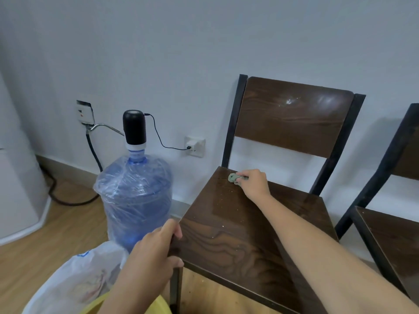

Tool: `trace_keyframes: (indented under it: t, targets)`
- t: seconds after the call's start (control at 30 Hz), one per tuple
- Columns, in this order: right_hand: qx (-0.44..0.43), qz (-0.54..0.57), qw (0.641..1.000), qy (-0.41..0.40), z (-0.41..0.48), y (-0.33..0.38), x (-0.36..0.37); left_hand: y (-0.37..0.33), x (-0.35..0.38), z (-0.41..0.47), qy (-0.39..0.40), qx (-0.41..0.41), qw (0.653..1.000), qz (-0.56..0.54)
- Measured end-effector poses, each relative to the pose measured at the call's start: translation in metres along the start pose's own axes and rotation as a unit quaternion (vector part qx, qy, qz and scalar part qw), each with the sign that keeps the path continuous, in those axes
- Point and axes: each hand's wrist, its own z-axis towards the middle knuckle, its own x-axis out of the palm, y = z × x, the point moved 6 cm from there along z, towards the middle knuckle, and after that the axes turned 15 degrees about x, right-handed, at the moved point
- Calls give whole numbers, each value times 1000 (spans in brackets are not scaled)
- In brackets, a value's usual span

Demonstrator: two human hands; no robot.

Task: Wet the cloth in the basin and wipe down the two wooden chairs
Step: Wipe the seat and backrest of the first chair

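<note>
A dark wooden chair [238,234] with a black metal frame stands against the wall, its seat speckled with crumbs. My right hand [255,183] presses a bunched green cloth [234,178] onto the seat's far left corner. My left hand [154,252] grips the seat's front left corner. A second wooden chair [392,236] stands to the right, partly cut off by the frame. A yellow basin [95,305] shows only as a rim at the bottom edge, mostly hidden by my left arm.
A blue water jug [136,200] wrapped in plastic, with a black pump on top, stands left of the chair. Its cable runs to a wall socket [195,146]. A white plastic bag [79,279] lies by the basin. A white appliance [18,196] fills the left edge.
</note>
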Motion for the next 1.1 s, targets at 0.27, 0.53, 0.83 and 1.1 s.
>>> trace_keyframes:
  t: [0.27, 0.53, 0.83, 1.1]
  targets:
    - [-63, -40, 993, 90, -88, -5, -2, 7, -6, -13, -57, 8, 996, -61]
    - [-102, -90, 965, 225, -223, -21, -39, 13, -7, -15, -71, 9, 994, -81]
    - [40, 23, 992, 114, -170, -71, -128, 2, -7, -16, -48, -20, 998, -25]
    - [90, -65, 992, -65, 0, -56, -76, -1, 5, -10, -34, -13, 999, -8]
